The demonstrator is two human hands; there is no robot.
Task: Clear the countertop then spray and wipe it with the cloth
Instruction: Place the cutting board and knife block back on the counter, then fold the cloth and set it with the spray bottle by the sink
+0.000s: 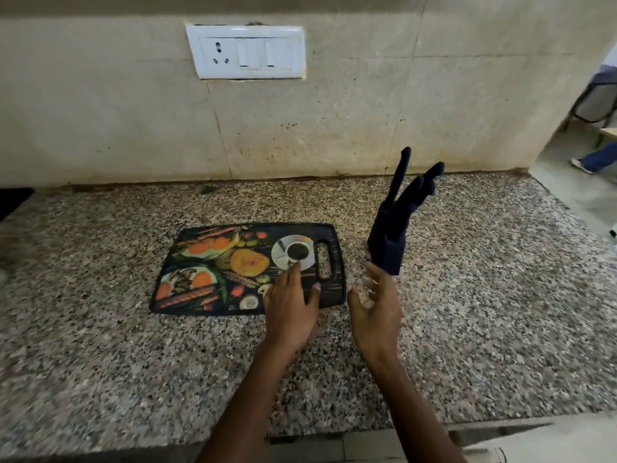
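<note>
Speckled granite counter [117,345] carries a printed cutting board [213,272], where the left hand [290,309] presses flat fingers at its 4 o'clock corner, likely to slide it off, while the right hand [375,312] hangs open and empty below a dark knife block [389,242] at 3 o'clock; no cloth shows.

Beige tiled wall [334,111] behind, thin grout lines, brown specks and stains low near centre. White plastic switch plate [245,51] set in wall: one three-pin socket, two rocker switches. Dark strip along wall base. Far right, pale floor [581,195] past wall end; dark metal-framed chair [592,101] there, blue-trousered leg with white shoe [592,162] below it. Light soft, even.
</note>
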